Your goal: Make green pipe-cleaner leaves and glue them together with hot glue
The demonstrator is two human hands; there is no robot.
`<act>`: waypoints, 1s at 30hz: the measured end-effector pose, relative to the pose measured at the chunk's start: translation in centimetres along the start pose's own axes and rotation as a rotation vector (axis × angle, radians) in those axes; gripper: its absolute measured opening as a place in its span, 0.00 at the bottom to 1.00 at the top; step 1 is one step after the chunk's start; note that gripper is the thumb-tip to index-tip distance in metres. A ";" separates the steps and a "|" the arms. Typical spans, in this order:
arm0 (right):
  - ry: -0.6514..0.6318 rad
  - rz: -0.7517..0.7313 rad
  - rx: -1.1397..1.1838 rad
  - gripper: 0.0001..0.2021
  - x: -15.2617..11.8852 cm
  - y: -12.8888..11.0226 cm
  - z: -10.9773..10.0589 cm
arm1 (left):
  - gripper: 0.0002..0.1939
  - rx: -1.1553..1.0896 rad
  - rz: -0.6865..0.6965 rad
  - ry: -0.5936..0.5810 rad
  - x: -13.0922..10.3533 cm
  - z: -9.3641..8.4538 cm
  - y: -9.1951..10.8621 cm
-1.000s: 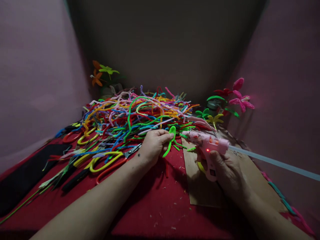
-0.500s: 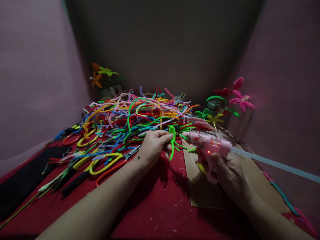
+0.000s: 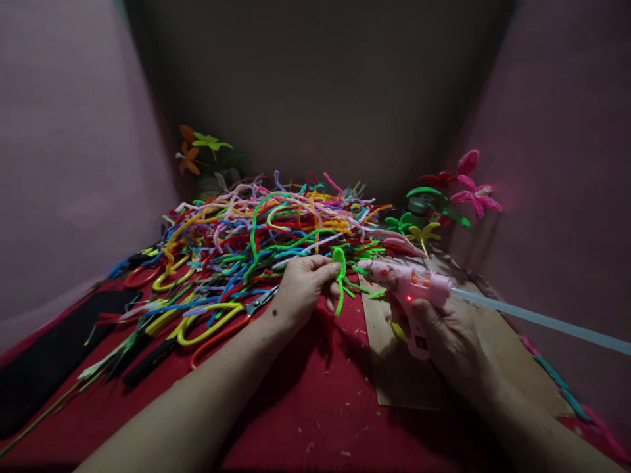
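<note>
Between the thumb and fingers of my left hand (image 3: 306, 289) is a bright green pipe cleaner piece (image 3: 340, 270), rounded at the top with loose strands hanging below. My right hand (image 3: 446, 332) is wrapped around the grip of a pink hot glue gun (image 3: 407, 281), whose small red light is lit. A long translucent glue stick (image 3: 537, 318) sticks out of the gun's back. The nozzle points left toward the green piece, and a narrow gap seems to lie between them. Fingers of my right hand are partly hidden behind the gun's handle.
A large heap of colorful pipe cleaners (image 3: 290, 220) lies behind my hands. Scissors with yellow and red handles (image 3: 211, 322) rest on the red cloth (image 3: 305, 407). Under the glue gun lies a cardboard sheet (image 3: 404, 374). Pink pipe cleaner flowers (image 3: 476, 196) stand at the back right.
The glue gun in my right hand has shifted slightly left, closer to the green piece. My left hand has hardly moved and keeps its pinch.
</note>
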State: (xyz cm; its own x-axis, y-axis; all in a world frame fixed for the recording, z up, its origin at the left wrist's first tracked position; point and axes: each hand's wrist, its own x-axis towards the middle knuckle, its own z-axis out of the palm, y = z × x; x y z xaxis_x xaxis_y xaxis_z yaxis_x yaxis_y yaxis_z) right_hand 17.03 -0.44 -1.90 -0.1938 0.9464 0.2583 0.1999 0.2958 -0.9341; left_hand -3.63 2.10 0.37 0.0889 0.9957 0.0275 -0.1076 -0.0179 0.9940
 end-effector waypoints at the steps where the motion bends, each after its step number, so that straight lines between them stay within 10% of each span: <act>1: 0.000 0.012 0.008 0.19 0.0 0.0 0.0 | 0.11 0.000 0.002 -0.002 0.0 0.0 0.0; 30: 0.052 0.003 -0.010 0.20 -0.2 -0.7 0.0 | 0.09 0.043 0.070 0.087 0.3 -0.1 -0.4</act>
State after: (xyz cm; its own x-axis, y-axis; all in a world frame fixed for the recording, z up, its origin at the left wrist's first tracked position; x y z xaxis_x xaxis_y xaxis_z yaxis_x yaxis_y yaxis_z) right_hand 16.95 -0.87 -1.32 -0.1428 0.9526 0.2685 0.2103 0.2943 -0.9323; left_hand -3.68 2.45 0.00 -0.0035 0.9960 0.0898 -0.0674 -0.0899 0.9937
